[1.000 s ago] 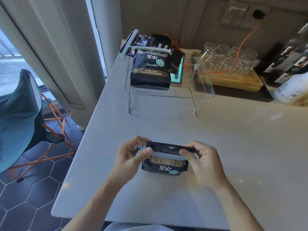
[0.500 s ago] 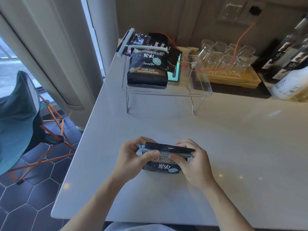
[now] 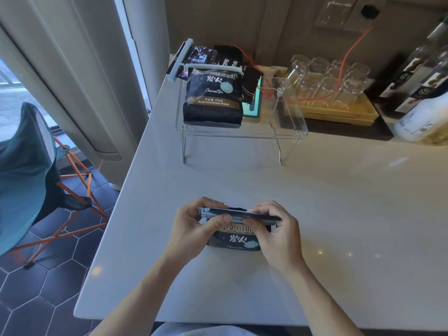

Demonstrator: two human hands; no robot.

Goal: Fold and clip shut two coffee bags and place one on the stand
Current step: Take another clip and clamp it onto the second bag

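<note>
Between the two hands, near the front edge of the pale countertop (image 3: 339,214), stands a dark coffee bag (image 3: 236,240) with its top folded over and a grey sealing clip (image 3: 238,215) lying across the fold. Left hand (image 3: 191,229): fingers curled round the clip's left end, thumb pressed on the clip's front face. Right hand (image 3: 278,236): fingers curled over the clip's right part and the folded top, thumb against the bag's front just below the clip. Both hands are closed on the clip and bag top; whether the clip is fully latched cannot be told.

Beyond the hands, toward the wall, a clear acrylic stand (image 3: 288,132) rests on the countertop. On its left part sits a second coffee bag (image 3: 213,100), upright and leaning back, with a pale clip (image 3: 213,67) across its folded top. Behind that bag lie further dark packets (image 3: 206,55), one carrying a long clip (image 3: 180,60). To the right of the stand, beyond the right hand, upturned drinking glasses (image 3: 329,81) stand on a wooden tray (image 3: 344,113), crossed by an orange cable (image 3: 349,54). Bottles (image 3: 421,93) stand at the far right.

To the left of the left hand, off the countertop: a teal folding chair (image 3: 24,170) with orange legs, a floor of dark hexagonal tiles (image 3: 48,275) and a pale curtain (image 3: 60,69).
</note>
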